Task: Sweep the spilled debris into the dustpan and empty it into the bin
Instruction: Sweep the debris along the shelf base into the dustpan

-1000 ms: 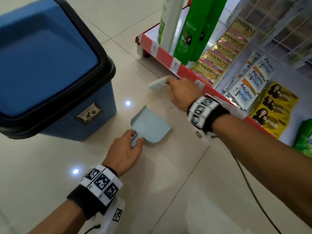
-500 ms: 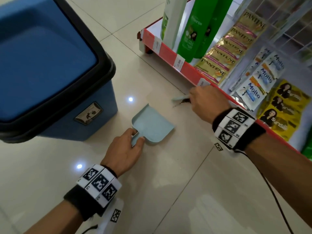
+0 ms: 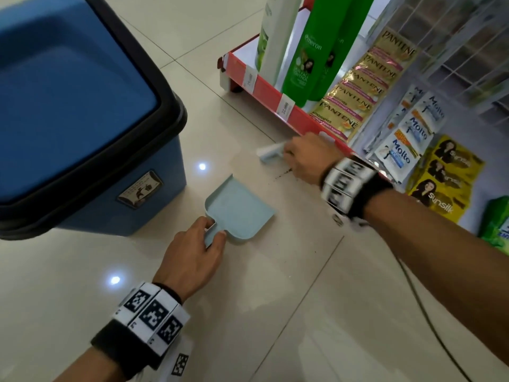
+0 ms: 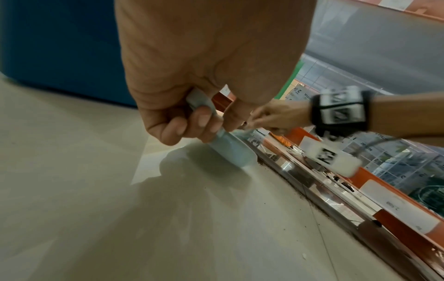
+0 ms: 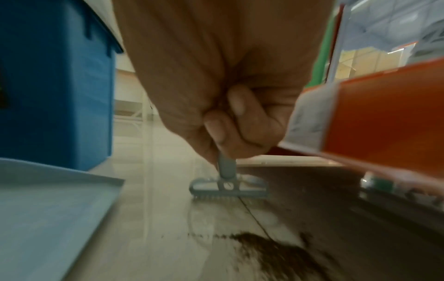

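**A:** Debris first: where does it lie, and who has hold of what?

**B:** Start at the grips. The left hand has its fingers curled round the handle of the dustpan, holding its pan down on the floor. The right hand is clamped on the thin handle of a small brush, whose head stands on the floor beyond the dustpan's open lip. The debris is a dark patch of fine grains just beside that lip, on the shelf side, with a thin trail of specks reaching toward the dustpan.

**A:** So how far along would you say it is?

**B:** Early, I judge. The dustpan's tray shows bare pale blue, with no grains that I can make out in it. The sweeping is under way but nothing is gathered, and the emptying is all still to do. The bin stands just behind the dustpan, its blue lid down.

**A:** And the debris itself?

**B:** Brown and crumbly, like soil or ground leaf, thick in the middle and thinning at the edges. More of it lines the foot of the shelf past the dustpan, so several strokes look needed.
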Demonstrator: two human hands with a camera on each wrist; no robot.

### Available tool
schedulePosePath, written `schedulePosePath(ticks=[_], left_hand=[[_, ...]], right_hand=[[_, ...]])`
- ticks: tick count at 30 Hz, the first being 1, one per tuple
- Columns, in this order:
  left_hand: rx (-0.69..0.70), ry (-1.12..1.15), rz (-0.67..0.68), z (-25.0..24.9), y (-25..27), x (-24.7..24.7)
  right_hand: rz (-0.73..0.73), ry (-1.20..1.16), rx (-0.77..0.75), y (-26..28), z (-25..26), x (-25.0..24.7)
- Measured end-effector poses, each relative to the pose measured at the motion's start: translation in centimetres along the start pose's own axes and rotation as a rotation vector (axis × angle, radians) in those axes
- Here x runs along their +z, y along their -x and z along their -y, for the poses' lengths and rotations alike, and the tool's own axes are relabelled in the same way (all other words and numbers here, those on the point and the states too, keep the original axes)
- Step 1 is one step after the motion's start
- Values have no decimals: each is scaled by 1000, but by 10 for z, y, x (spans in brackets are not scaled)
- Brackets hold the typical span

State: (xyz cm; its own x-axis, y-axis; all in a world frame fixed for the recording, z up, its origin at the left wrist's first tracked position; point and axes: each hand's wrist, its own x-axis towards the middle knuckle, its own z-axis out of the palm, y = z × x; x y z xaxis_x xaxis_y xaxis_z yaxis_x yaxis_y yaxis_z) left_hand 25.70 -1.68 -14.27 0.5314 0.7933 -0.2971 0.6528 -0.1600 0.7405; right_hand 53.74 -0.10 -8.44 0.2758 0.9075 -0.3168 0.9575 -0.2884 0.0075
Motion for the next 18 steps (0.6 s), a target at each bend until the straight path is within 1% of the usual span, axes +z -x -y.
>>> schedulePosePath(ticks=[2, 4, 7, 9, 11, 13, 15, 18], left_hand=[[13, -6, 6, 1, -2, 2], [29, -1, 21, 1, -2, 5], [22, 2, 35, -1, -3, 9], [11, -15, 48, -3, -3, 12], [9, -34, 58, -5, -1, 14], [12, -38, 64, -5, 4, 16], [12, -39, 67, -5, 9, 16], [4, -35, 58, -1, 13, 14]], right_hand=[[33, 14, -15, 30, -21, 3], [-39, -10, -58, 42, -30, -1], [-179, -87, -144, 30, -18, -8], [-196, -171, -152, 11, 0, -8], [-153, -169, -158, -5, 16, -3], [-84, -155, -152, -6, 16, 4], [-32, -155, -169, 9, -1, 10], [43, -101, -175, 51, -40, 14]])
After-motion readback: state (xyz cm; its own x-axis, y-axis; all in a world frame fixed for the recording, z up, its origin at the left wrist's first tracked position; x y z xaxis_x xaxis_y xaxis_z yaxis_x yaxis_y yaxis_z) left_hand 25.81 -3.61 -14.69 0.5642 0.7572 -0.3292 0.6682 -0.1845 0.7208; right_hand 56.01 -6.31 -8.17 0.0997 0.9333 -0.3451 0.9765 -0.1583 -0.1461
